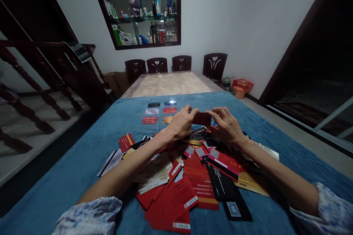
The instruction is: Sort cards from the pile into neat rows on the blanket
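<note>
At the bottom of the frame, the patterned sleeves (88, 216) are cut off by the edge. Above them, in the lower centre, spreads a heap of cards (172, 200), red, black and cream, many overlapping; the forearms cover parts of it, and the small print is illegible. Just right of centre, the left hand (180, 123) and the right hand (228, 127) pinch opposite ends of a dark card (202, 118) between curled fingers, raised over the heap; its markings cannot be made out. Beyond, left of centre, six laid-out cards (149, 120) form two columns on the blue cloth (91, 147); the left hand partly hides the gold one, and glare whitens another. Farther up, chairs (215, 66) stand partly behind the table (171, 83).
</note>
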`<act>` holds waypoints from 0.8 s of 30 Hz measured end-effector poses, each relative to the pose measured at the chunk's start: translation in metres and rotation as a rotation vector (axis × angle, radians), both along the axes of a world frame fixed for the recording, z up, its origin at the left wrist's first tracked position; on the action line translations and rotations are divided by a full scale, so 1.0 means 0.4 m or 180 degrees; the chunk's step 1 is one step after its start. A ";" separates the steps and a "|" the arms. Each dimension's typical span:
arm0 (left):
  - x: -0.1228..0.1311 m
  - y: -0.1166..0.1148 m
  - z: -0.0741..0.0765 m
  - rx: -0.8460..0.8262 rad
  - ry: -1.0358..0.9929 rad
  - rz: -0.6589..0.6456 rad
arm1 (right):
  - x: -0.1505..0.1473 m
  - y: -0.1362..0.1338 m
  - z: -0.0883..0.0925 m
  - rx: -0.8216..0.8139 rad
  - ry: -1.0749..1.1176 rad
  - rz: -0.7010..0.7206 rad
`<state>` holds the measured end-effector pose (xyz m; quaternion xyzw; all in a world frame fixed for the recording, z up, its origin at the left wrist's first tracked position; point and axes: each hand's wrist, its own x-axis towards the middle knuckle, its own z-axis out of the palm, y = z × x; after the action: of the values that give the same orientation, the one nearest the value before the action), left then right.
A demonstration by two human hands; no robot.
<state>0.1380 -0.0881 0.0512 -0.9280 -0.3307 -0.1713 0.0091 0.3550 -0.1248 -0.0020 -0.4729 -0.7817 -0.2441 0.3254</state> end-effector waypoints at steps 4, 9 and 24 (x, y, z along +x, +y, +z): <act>-0.069 0.022 -0.013 0.0220 -0.0055 0.0147 | -0.054 0.028 0.027 -0.0090 -0.0045 0.0180; -0.153 0.048 -0.022 0.0627 -0.0196 0.0251 | -0.138 0.070 0.057 -0.0210 -0.0100 0.0389; -0.364 0.139 -0.030 0.0396 -0.0198 0.0641 | -0.359 0.207 0.046 -0.0649 -0.0161 0.0573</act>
<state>-0.0077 -0.0325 0.0392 -0.8820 -0.4111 -0.2184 0.0736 0.2113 -0.0422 0.0164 -0.4252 -0.8496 -0.1450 0.2764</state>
